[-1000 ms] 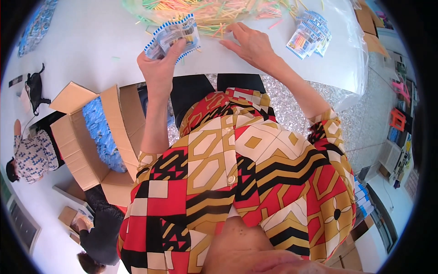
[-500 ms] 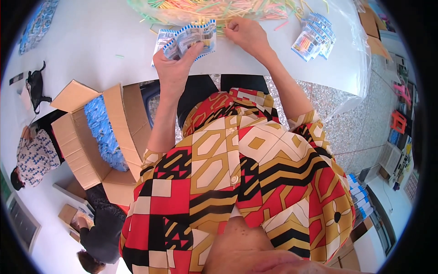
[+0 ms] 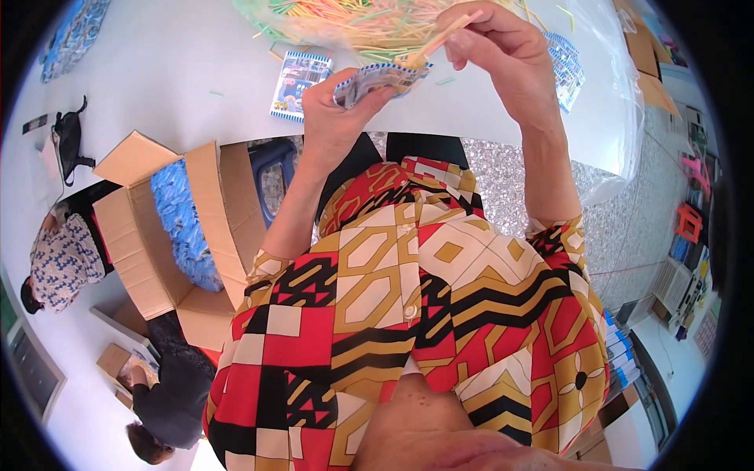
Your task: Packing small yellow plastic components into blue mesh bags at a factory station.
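My left hand (image 3: 338, 110) is closed on a small blue-and-white packet (image 3: 377, 85), tilted with its end toward the right. Between the fingertips of my right hand (image 3: 514, 63) are a few thin pastel sticks (image 3: 448, 38), yellow and pink. Their lower ends are at the packet's open edge; how far they go in, I cannot tell. A flat packet (image 3: 292, 88) lies on the white table (image 3: 173, 78), just left of my left hand. Beyond both hands, many pink, yellow and green sticks (image 3: 353, 14) lie in a clear plastic bag.
More packets (image 3: 567, 74) are stacked right of my right forearm, partly hidden. Further blue packets (image 3: 75, 39) lie far left. An open cardboard box (image 3: 129, 235) holds a blue packet heap (image 3: 182, 228). Two other people (image 3: 71, 251) are at the left. A blue stool (image 3: 275, 169) stands below the table.
My left hand has moved right with one packet, leaving another flat on the table. My right hand has moved up and right, and sticks now show in its fingers.
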A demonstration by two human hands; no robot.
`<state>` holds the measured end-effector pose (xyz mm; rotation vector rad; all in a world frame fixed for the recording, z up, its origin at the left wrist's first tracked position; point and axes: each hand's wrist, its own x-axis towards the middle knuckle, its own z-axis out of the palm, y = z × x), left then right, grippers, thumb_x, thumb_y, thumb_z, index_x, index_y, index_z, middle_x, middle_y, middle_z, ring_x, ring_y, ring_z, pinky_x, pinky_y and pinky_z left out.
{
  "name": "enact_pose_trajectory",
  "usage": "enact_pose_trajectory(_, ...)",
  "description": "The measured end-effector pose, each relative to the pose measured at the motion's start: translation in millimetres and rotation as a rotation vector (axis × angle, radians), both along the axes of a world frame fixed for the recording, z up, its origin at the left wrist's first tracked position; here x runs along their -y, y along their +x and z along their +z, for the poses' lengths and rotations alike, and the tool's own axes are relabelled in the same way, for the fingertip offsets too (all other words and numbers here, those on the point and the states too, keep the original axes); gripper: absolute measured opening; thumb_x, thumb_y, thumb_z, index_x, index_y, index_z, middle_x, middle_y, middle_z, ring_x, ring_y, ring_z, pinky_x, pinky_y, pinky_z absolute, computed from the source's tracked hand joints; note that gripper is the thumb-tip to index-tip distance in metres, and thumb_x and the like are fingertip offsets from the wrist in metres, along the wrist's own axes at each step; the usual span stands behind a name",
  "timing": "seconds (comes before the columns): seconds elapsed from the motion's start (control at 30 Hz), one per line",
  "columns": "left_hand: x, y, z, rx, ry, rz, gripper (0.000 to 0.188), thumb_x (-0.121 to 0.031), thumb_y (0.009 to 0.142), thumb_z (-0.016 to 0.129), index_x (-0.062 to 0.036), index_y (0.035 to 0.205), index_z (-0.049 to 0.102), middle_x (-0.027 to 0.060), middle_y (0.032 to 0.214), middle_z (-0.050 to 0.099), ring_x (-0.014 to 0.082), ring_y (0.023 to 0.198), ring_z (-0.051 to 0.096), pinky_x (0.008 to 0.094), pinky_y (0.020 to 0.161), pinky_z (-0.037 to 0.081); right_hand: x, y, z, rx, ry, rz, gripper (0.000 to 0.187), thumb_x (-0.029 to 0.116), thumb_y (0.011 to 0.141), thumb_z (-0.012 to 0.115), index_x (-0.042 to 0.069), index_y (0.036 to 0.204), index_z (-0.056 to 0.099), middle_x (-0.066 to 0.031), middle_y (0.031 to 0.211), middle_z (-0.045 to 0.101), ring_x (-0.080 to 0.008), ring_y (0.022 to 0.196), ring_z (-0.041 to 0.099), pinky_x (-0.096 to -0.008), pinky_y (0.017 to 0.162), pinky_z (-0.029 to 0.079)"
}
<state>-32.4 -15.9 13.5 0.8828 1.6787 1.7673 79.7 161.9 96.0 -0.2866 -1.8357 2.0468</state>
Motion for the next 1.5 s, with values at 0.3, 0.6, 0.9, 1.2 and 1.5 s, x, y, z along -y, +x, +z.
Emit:
enact_pose_trajectory(0.3, 0.5, 1.9, 4.2, -0.021, 0.011, -0.074, 0.021, -0.003, 0.079, 0.069, 0.0011, 0.099, 0.067, 0.0047, 0.084, 0.069, 0.0055, 0.073, 0.06, 0.0197, 0.067, 0.048, -21.1, -34.8, -45.9, -0.759, 0.162, 0.39, 0.009, 0.002, 0.086, 0.061, 0.0, 0.095, 0.062, 0.001, 0.085, 0.061, -0.0034, 0.075, 0.052, -0.0186, 0.065, 0.041)
enact_pose_trajectory(0.6, 0.5, 1.9, 1.4, -0.032, 0.035, -0.068, 0.021, -0.001, 0.079, 0.068, 0.0013, 0.1, 0.067, 0.0054, 0.085, 0.069, 0.0062, 0.075, 0.062, 0.0192, 0.067, 0.049, 0.9, 0.2, 6.9, 0.085, 0.146, 0.007, 0.008, 0.006, 0.087, 0.063, 0.002, 0.094, 0.062, 0.0021, 0.084, 0.06, -0.0027, 0.072, 0.049, -0.0185, 0.062, 0.039)
enact_pose_trajectory(0.9, -3.2, 2.7, 3.1, -0.082, 0.006, -0.071, 0.02, -0.001, 0.078, 0.069, 0.0001, 0.098, 0.067, 0.0049, 0.084, 0.07, 0.0059, 0.073, 0.061, 0.0195, 0.066, 0.048, 10.9, 5.7, -1.3, 0.0, 0.731, -0.089, 0.008, 0.009, 0.086, 0.062, 0.006, 0.092, 0.066, 0.0028, 0.075, 0.062, -0.003, 0.061, 0.05, -0.017, 0.056, 0.041)
enact_pose_trajectory(1.2, -4.5, 4.1, 8.6, -0.139, -0.026, -0.061, 0.017, -0.003, 0.079, 0.069, -0.0014, 0.096, 0.068, 0.0043, 0.082, 0.069, 0.0052, 0.072, 0.061, 0.0199, 0.064, 0.048, 11.3, 4.9, -4.7, -0.033, 0.891, 0.021, 0.013, 0.007, 0.085, 0.063, 0.008, 0.097, 0.066, 0.0013, 0.095, 0.061, -0.0039, 0.077, 0.05, -0.0202, 0.066, 0.042)
enact_pose_trajectory(1.5, -7.1, 5.2, 2.9, -0.004, 0.039, 0.008, 0.019, -0.004, 0.078, 0.07, 0.0009, 0.096, 0.067, 0.0024, 0.081, 0.068, 0.004, 0.07, 0.058, 0.019, 0.064, 0.047, -0.6, 9.9, -22.8, -0.008, 0.309, 0.054, 0.016, 0.007, 0.086, 0.062, 0.005, 0.101, 0.065, 0.0005, 0.103, 0.06, -0.005, 0.084, 0.051, -0.0221, 0.073, 0.043)
